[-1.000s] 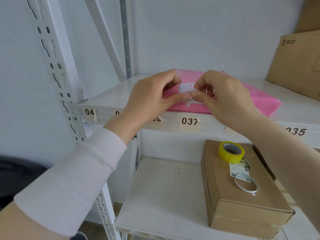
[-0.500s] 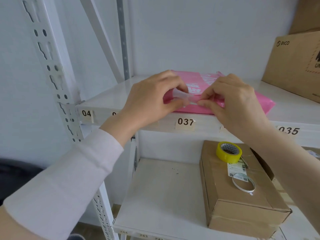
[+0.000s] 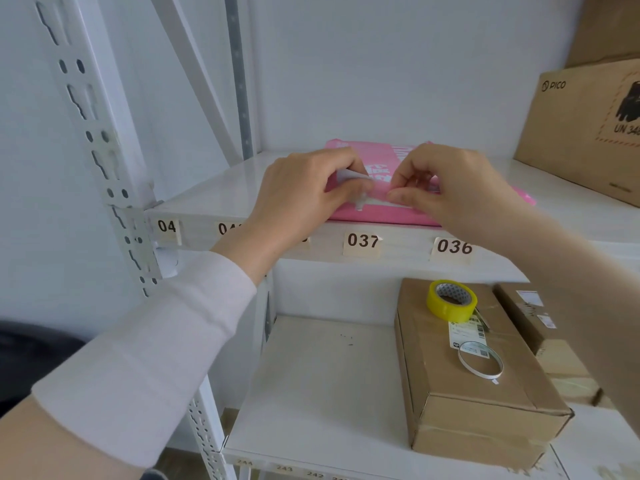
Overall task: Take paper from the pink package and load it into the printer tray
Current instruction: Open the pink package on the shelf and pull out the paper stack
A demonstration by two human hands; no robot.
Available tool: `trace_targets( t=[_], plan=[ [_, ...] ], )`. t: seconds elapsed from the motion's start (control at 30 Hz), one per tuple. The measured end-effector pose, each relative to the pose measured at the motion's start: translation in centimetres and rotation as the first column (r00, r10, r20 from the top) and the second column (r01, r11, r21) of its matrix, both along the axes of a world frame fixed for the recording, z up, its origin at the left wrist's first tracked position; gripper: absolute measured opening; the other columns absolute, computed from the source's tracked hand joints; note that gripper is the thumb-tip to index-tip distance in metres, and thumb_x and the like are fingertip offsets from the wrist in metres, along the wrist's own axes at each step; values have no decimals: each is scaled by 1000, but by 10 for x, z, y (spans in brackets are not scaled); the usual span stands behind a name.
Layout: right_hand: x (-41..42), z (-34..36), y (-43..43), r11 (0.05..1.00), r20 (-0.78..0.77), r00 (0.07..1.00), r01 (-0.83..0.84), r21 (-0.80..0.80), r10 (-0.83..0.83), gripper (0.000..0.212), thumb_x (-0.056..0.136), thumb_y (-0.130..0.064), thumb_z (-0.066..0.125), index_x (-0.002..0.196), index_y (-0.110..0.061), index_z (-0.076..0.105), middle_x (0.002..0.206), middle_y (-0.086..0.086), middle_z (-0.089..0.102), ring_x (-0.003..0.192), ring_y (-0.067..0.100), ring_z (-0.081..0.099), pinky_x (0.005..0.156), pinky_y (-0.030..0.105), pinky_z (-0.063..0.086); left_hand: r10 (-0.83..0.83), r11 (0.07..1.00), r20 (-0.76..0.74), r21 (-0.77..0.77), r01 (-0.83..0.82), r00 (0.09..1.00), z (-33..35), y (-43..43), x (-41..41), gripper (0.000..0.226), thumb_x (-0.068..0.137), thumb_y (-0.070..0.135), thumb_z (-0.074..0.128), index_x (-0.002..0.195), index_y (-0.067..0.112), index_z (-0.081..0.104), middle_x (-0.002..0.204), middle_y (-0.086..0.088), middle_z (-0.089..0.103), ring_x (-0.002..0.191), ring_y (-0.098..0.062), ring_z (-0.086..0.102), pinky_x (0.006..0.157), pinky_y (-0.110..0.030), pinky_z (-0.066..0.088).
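Note:
The pink package [image 3: 375, 213] of paper lies flat on the upper white shelf [image 3: 207, 199], above the label 037. My left hand [image 3: 304, 192] pinches a pale flap at the package's near end. My right hand [image 3: 453, 188] pinches the pink wrapper just to the right of it. Both hands rest on the package's front edge and cover most of its top. White lettering shows between my fingers. No printer is in view.
A PICO cardboard box [image 3: 585, 123] stands at the right of the upper shelf. On the lower shelf [image 3: 311, 386] a brown box [image 3: 460, 386] carries a yellow tape roll [image 3: 451, 300] and a thin white ring [image 3: 480, 359]. A white perforated upright [image 3: 100, 143] rises at left.
My view has dropped slightly, and more of the package's printed top shows. My two hands have drawn a little apart while pinching the wrapper's near end. The package has stayed on the shelf.

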State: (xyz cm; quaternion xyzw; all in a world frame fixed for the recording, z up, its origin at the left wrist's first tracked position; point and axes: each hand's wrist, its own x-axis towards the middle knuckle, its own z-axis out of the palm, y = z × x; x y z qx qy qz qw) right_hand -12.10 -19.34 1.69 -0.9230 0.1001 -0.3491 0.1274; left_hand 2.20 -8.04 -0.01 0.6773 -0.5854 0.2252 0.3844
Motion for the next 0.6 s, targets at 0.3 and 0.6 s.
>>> trace_targets(
  t=[0.3,0.6],
  plan=[
    [-9,-7,-5,998,115,993,-12,-61,18,9,74,-17,74,78,-12,67,71,-9,59,66,1,50,65,4,37,-2,1000,8,-17,2,1000,1,0,1,21,81,47,56,78,28,63,59,17,57,52,-7,45,52,-15,29],
    [-28,-12,-14,966,139,987,111,-235,-79,16,75,-27,68,70,-12,65,69,-1,61,67,8,49,63,30,45,-100,992,57,83,95,993,7,1,-8,24,74,51,59,87,31,61,93,17,69,85,-6,61,75,-32,49]
  ],
)
